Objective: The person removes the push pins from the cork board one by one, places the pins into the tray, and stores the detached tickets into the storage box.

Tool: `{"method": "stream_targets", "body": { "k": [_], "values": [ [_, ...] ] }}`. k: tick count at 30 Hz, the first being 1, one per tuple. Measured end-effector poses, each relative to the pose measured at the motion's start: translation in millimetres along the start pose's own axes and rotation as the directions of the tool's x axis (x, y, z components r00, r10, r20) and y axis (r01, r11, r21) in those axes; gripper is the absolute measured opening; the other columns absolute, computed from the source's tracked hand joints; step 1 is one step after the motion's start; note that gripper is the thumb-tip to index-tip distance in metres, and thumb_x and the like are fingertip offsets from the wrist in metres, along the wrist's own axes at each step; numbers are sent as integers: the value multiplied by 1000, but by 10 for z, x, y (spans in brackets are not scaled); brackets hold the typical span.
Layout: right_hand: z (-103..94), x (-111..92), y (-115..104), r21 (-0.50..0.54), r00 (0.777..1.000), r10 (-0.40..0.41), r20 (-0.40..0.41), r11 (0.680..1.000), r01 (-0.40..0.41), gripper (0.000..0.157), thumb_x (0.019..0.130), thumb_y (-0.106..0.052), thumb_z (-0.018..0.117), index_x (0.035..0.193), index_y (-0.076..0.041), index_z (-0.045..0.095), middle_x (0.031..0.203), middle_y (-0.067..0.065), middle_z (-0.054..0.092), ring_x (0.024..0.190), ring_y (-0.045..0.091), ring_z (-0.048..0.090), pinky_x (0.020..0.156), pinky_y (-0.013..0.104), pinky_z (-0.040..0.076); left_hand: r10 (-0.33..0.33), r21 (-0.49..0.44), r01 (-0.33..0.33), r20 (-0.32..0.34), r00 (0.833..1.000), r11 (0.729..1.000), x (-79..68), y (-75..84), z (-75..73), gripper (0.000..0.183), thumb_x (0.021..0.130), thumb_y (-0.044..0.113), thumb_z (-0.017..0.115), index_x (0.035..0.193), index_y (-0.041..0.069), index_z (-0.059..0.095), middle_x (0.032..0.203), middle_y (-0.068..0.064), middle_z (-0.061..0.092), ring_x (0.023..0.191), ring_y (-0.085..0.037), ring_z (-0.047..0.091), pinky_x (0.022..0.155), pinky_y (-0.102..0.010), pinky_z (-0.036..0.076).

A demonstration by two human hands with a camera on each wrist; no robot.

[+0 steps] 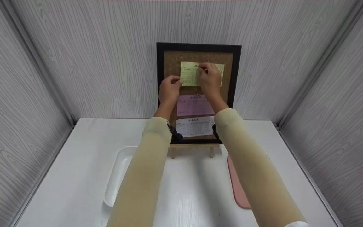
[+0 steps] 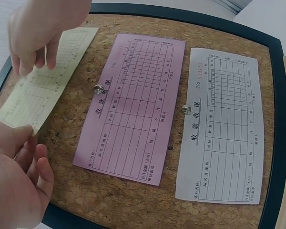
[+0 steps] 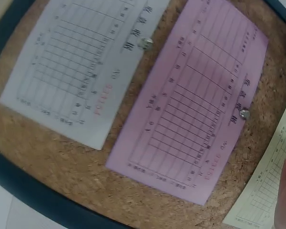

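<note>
A yellow receipt slip (image 1: 187,75) lies against the upper part of a framed corkboard (image 1: 172,61). My left hand (image 1: 169,90) pinches its lower left corner between thumb and fingers. My right hand (image 1: 210,78) is at the slip's upper middle, fingers bent and their tips close to its top edge. I cannot tell what those fingertips hold; the hand covers that spot. Below hang a pink receipt slip (image 2: 128,109) and a white receipt slip (image 2: 219,129), each fixed at its printed heading by a clear pushpin (image 2: 99,89).
The corkboard leans on a small wooden easel (image 1: 194,146) near the back wall. On the white table (image 1: 181,195), a white tray (image 1: 110,189) stands at left, partly behind my left sleeve. A pink tray (image 1: 239,195) lies at right, partly under my right sleeve in view.
</note>
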State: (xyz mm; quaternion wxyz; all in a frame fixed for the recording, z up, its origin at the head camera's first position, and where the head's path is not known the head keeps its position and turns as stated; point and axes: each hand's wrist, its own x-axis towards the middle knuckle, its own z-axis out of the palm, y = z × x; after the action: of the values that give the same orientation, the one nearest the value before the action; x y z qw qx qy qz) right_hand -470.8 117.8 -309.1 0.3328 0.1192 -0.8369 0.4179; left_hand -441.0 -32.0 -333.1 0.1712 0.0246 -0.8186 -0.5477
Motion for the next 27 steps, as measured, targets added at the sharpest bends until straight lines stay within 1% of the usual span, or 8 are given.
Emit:
{"method": "stream_targets", "body": {
  "k": [4, 8, 11, 13, 16, 19, 24, 27],
  "values": [
    [-13, -169, 23, 132, 999, 27, 18, 991, -29, 16, 101, -16, 62, 110, -6, 70, 110, 7, 68, 97, 17, 62, 83, 28, 50, 17, -39, -17, 3, 1000, 999, -43, -65, -35, 25, 101, 27, 62, 121, 14, 70, 113, -3, 71, 99, -17, 66, 84, -36, 51],
    [-60, -332, 49, 221, 999, 39, 20, 974, -42, 18, 101, -18, 63, 112, -6, 70, 107, 6, 69, 88, 14, 60, 74, 25, 49, 34, -89, -33, 13, 999, 995, -83, -120, -92, 27, 100, 27, 63, 120, 11, 70, 114, -6, 70, 102, -18, 65, 85, -36, 50],
    [-122, -475, 88, 268, 999, 41, 14, 962, -43, 20, 100, -18, 63, 114, -4, 70, 107, 7, 70, 88, 16, 60, 72, 24, 48, 45, -146, -39, 36, 998, 988, -142, -171, -141, 27, 100, 26, 63, 120, 9, 70, 116, -7, 69, 102, -18, 64, 85, -33, 51],
    [-177, -580, 113, 291, 1000, 26, 12, 956, -28, 22, 100, -17, 63, 115, -3, 71, 108, 9, 71, 90, 21, 62, 72, 24, 49, 51, -197, -40, 54, 997, 980, -204, -204, -176, 27, 100, 24, 63, 121, 8, 69, 116, -8, 68, 102, -17, 64, 85, -33, 51],
    [-274, -750, 151, 309, 1000, -1, 16, 951, -4, 21, 100, -15, 64, 114, -2, 72, 106, 11, 71, 89, 34, 64, 69, 26, 51, 58, -275, -34, 79, 995, 961, -320, -250, -238, 27, 100, 21, 63, 121, 5, 68, 114, -9, 67, 100, -18, 63, 87, -36, 53],
    [-376, -922, 173, 316, 999, -15, 38, 949, 2, 20, 99, -15, 64, 114, -3, 72, 103, 11, 71, 85, 39, 63, 66, 31, 53, 64, -340, -28, 93, 994, 940, -443, -310, -306, 27, 99, 18, 64, 120, 2, 67, 113, -12, 66, 103, -24, 63, 91, -43, 53],
    [-557, -1188, 207, 295, 997, -26, 67, 955, 5, 22, 99, -19, 65, 114, -5, 72, 103, 8, 72, 81, 22, 63, 67, 31, 54, 42, -380, 8, 122, 992, 925, -682, -420, -393, 27, 99, 19, 64, 120, 2, 66, 110, -11, 65, 108, -36, 61, 95, -52, 50],
    [-697, -1325, 247, 282, 998, -36, 60, 959, 18, 22, 98, -20, 67, 114, -5, 72, 102, 6, 72, 83, 18, 62, 70, 25, 52, 35, -372, 21, 144, 989, 928, -831, -456, -406, 27, 99, 22, 64, 120, 5, 67, 110, -9, 65, 106, -36, 61, 93, -52, 51]
  ]
}}
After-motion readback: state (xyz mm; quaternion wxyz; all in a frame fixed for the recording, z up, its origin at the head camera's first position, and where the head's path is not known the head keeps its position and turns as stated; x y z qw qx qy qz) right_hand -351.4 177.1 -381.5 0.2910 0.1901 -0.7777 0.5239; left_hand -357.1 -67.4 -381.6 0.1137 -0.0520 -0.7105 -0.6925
